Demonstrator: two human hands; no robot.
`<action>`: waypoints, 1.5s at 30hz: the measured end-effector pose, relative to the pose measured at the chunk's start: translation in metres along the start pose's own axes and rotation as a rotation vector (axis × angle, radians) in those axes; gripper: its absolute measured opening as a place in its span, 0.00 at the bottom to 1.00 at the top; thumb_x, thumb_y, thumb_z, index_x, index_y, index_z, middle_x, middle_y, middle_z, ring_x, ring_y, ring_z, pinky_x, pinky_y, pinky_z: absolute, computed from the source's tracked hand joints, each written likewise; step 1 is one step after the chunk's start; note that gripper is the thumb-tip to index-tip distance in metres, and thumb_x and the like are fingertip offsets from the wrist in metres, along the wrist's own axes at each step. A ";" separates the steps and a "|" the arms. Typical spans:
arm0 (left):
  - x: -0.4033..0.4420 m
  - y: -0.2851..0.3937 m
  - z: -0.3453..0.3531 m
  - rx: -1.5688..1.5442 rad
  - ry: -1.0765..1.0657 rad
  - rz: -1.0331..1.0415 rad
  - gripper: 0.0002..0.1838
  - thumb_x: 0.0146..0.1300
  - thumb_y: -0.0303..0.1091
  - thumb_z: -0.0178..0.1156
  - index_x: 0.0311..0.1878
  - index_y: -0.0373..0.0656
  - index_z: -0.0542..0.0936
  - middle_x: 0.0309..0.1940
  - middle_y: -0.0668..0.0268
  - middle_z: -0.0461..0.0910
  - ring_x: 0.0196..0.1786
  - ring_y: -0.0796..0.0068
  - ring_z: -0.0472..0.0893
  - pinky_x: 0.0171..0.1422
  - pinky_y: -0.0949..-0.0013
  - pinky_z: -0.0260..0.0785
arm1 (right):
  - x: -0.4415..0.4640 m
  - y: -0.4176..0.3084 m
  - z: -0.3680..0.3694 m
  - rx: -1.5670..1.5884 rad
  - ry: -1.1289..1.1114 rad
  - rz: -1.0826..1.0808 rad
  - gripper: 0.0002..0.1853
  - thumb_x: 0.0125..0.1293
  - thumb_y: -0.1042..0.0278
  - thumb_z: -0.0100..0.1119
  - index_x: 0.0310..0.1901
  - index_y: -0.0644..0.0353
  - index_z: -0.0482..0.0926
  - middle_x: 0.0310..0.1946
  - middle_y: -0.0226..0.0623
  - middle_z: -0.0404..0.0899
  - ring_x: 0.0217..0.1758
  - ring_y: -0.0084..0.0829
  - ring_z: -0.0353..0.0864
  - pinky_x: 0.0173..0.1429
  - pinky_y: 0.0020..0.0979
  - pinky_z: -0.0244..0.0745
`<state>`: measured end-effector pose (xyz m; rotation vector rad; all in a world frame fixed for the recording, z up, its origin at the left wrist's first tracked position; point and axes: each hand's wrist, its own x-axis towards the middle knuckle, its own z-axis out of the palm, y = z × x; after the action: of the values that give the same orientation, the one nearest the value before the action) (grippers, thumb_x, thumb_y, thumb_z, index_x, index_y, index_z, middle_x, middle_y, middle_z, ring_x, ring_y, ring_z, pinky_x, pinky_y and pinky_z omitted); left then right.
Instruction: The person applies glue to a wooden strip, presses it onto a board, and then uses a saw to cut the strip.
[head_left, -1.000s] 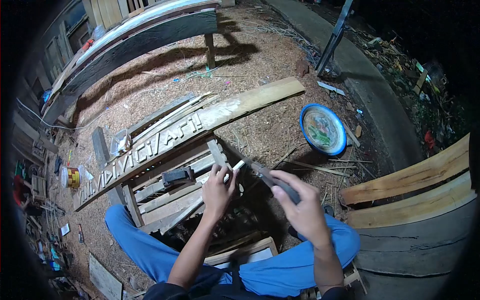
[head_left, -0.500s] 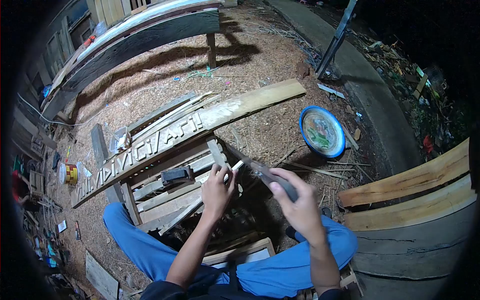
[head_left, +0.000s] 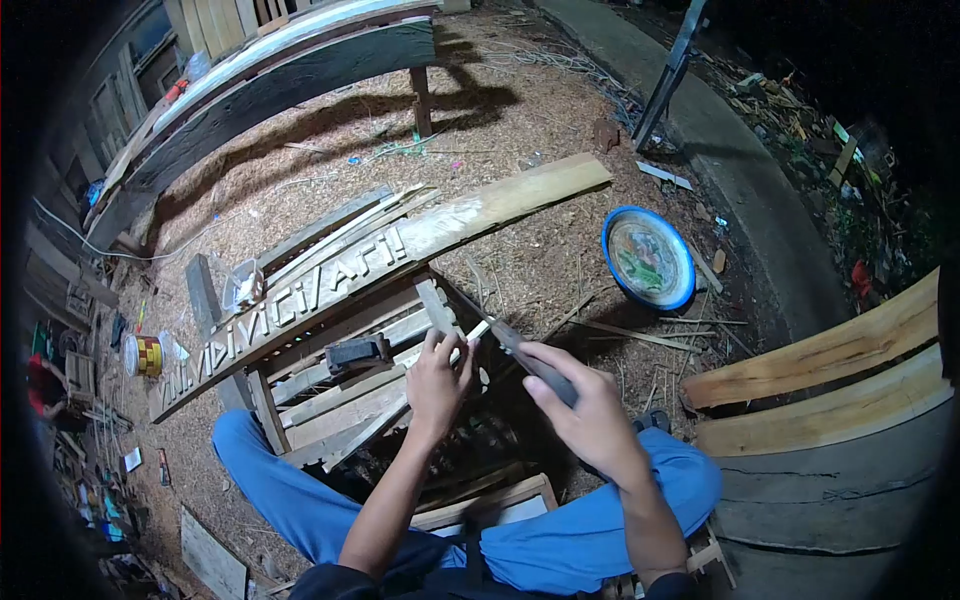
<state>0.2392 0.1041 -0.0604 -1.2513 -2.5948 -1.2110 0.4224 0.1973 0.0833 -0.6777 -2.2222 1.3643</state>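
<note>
Left hand [head_left: 433,390]: fingers pinching a pale strip [head_left: 480,329] at the stand's [head_left: 263,408] right edge. Right hand [head_left: 592,415]: closed round a knife [head_left: 518,350], perhaps a saw, blade beside the strip's tip. Hazard: strip rolling under a stroke, blade skidding into the left fingertips.

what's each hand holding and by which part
The right hand holds a bladed tool by its dark handle; the left hand grips a pale wooden strip near its end.
</note>
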 end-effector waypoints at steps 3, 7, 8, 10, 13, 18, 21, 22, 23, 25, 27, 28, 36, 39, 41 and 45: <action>-0.001 0.002 -0.002 0.009 0.009 -0.015 0.13 0.73 0.45 0.68 0.41 0.46 0.81 0.42 0.59 0.80 0.36 0.47 0.85 0.38 0.50 0.76 | -0.007 -0.018 -0.019 0.015 0.060 0.051 0.17 0.76 0.70 0.64 0.62 0.65 0.83 0.54 0.52 0.89 0.57 0.39 0.91 0.60 0.36 0.82; -0.001 0.002 0.000 0.002 0.013 0.001 0.13 0.73 0.45 0.67 0.41 0.46 0.82 0.42 0.59 0.79 0.35 0.46 0.85 0.36 0.49 0.76 | 0.004 0.005 0.006 -0.009 0.053 0.015 0.17 0.76 0.70 0.64 0.62 0.64 0.82 0.55 0.51 0.88 0.57 0.41 0.91 0.61 0.36 0.82; -0.001 0.001 0.001 0.005 0.015 -0.002 0.13 0.73 0.45 0.67 0.41 0.46 0.82 0.42 0.59 0.79 0.34 0.46 0.85 0.36 0.49 0.75 | 0.006 0.019 0.013 0.003 0.022 0.017 0.17 0.76 0.70 0.63 0.63 0.65 0.81 0.55 0.52 0.88 0.58 0.42 0.90 0.61 0.36 0.81; 0.002 0.000 0.000 0.008 0.023 0.004 0.13 0.74 0.45 0.67 0.40 0.45 0.82 0.41 0.59 0.79 0.34 0.46 0.85 0.35 0.49 0.75 | 0.004 0.010 0.009 -0.018 0.052 -0.017 0.17 0.76 0.70 0.64 0.63 0.64 0.82 0.54 0.51 0.89 0.57 0.43 0.91 0.60 0.37 0.82; -0.001 0.001 0.000 -0.014 0.046 0.009 0.14 0.73 0.46 0.67 0.40 0.45 0.82 0.41 0.59 0.79 0.35 0.47 0.85 0.35 0.49 0.76 | -0.001 -0.013 -0.010 0.035 0.094 0.088 0.17 0.76 0.70 0.64 0.62 0.65 0.81 0.51 0.52 0.90 0.55 0.46 0.92 0.58 0.38 0.83; 0.000 0.002 0.000 0.016 0.004 -0.007 0.14 0.73 0.46 0.67 0.39 0.45 0.81 0.41 0.60 0.80 0.35 0.47 0.85 0.36 0.49 0.76 | 0.010 0.012 0.018 -0.013 0.054 0.006 0.16 0.77 0.70 0.63 0.62 0.65 0.81 0.53 0.54 0.88 0.58 0.44 0.90 0.60 0.39 0.82; 0.000 -0.003 0.002 -0.008 0.025 0.008 0.14 0.73 0.46 0.67 0.41 0.45 0.81 0.42 0.59 0.80 0.35 0.47 0.85 0.36 0.49 0.76 | 0.006 0.000 0.004 -0.024 0.105 0.007 0.16 0.76 0.70 0.64 0.62 0.65 0.82 0.52 0.53 0.89 0.56 0.42 0.91 0.58 0.37 0.83; 0.000 -0.001 0.000 -0.012 0.021 0.002 0.14 0.73 0.46 0.67 0.41 0.45 0.81 0.42 0.59 0.79 0.36 0.47 0.85 0.37 0.49 0.76 | 0.004 -0.006 -0.001 -0.005 0.124 0.022 0.15 0.76 0.70 0.64 0.60 0.65 0.83 0.50 0.52 0.90 0.54 0.40 0.92 0.57 0.36 0.83; -0.001 0.000 -0.001 -0.018 0.013 -0.006 0.14 0.74 0.46 0.66 0.41 0.45 0.81 0.42 0.59 0.79 0.36 0.46 0.85 0.37 0.48 0.76 | 0.002 -0.012 -0.003 -0.012 0.121 0.021 0.15 0.76 0.69 0.65 0.59 0.65 0.83 0.49 0.51 0.90 0.54 0.39 0.92 0.56 0.36 0.83; -0.001 0.002 -0.001 -0.009 0.012 -0.021 0.14 0.74 0.46 0.66 0.41 0.45 0.81 0.42 0.58 0.79 0.36 0.46 0.85 0.37 0.48 0.76 | 0.001 -0.011 -0.002 -0.015 0.117 0.032 0.15 0.76 0.69 0.65 0.59 0.65 0.83 0.49 0.51 0.90 0.53 0.40 0.93 0.56 0.36 0.83; 0.000 0.006 -0.003 -0.013 -0.013 -0.047 0.14 0.74 0.45 0.66 0.41 0.44 0.81 0.42 0.57 0.80 0.37 0.44 0.85 0.37 0.47 0.75 | 0.007 0.006 0.013 -0.023 0.117 0.028 0.16 0.76 0.69 0.64 0.60 0.65 0.82 0.50 0.52 0.90 0.54 0.42 0.92 0.57 0.37 0.83; 0.000 0.006 -0.002 -0.015 -0.020 -0.039 0.14 0.74 0.45 0.66 0.41 0.44 0.81 0.42 0.57 0.80 0.37 0.44 0.85 0.37 0.47 0.75 | 0.012 0.017 0.019 -0.026 0.090 0.006 0.16 0.76 0.70 0.64 0.61 0.65 0.82 0.51 0.53 0.89 0.54 0.43 0.92 0.59 0.37 0.83; -0.001 0.002 -0.002 -0.012 -0.003 -0.005 0.13 0.74 0.44 0.67 0.39 0.44 0.80 0.40 0.58 0.79 0.36 0.46 0.85 0.37 0.47 0.75 | 0.000 -0.005 -0.001 -0.013 0.061 0.061 0.16 0.76 0.68 0.64 0.61 0.62 0.83 0.50 0.53 0.89 0.54 0.43 0.92 0.56 0.36 0.83; -0.001 0.004 -0.002 0.010 -0.030 -0.014 0.13 0.73 0.44 0.67 0.40 0.44 0.80 0.41 0.58 0.79 0.36 0.46 0.85 0.37 0.48 0.75 | 0.005 0.022 0.019 -0.029 0.097 -0.031 0.15 0.76 0.67 0.64 0.59 0.63 0.83 0.47 0.50 0.90 0.51 0.41 0.93 0.55 0.36 0.83; 0.000 -0.001 0.000 -0.005 0.005 0.000 0.13 0.74 0.45 0.67 0.40 0.45 0.80 0.41 0.58 0.79 0.36 0.47 0.85 0.36 0.48 0.75 | 0.002 0.004 0.008 -0.026 0.075 0.006 0.15 0.75 0.67 0.65 0.59 0.63 0.83 0.47 0.50 0.90 0.51 0.40 0.93 0.55 0.36 0.83; -0.001 0.003 -0.005 0.002 -0.013 -0.061 0.13 0.72 0.43 0.68 0.40 0.42 0.81 0.41 0.57 0.80 0.39 0.45 0.85 0.40 0.50 0.75 | -0.001 -0.013 -0.005 -0.033 0.077 0.057 0.14 0.75 0.68 0.66 0.57 0.63 0.84 0.47 0.49 0.91 0.51 0.38 0.93 0.54 0.34 0.83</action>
<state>0.2406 0.1019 -0.0552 -1.1924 -2.6611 -1.2136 0.4245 0.1950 0.0969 -0.7971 -2.1844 1.3087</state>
